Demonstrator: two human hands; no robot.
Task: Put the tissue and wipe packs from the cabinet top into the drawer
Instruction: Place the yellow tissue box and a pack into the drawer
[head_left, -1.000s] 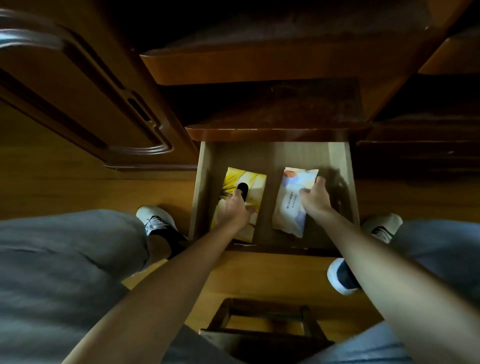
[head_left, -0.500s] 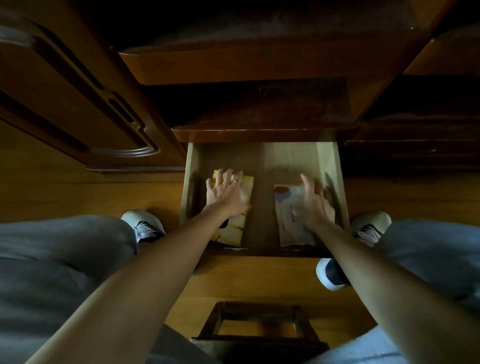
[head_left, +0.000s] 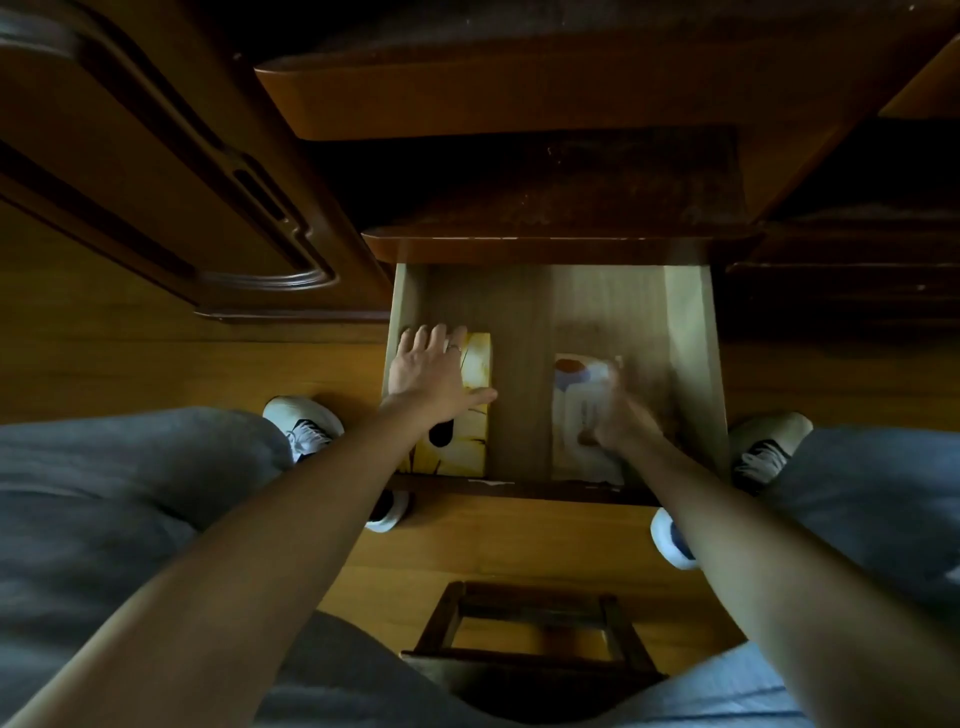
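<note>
Your left hand (head_left: 434, 376) lies flat, fingers straight, on the yellow tissue pack (head_left: 465, 415) in the pale wooden drawer (head_left: 691, 364). Your right hand (head_left: 615, 415) blurs over the white wipe pack (head_left: 574, 415); its grip, I cannot tell. Glossy wood floor (head_left: 519, 540) below.

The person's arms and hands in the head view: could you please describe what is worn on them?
Both forearms are bare, with no sleeve in view up to the frame's edge. The left hand wears a thin ring on one finger. The right hand is motion-blurred; no ring, watch or glove can be made out on it.
</note>
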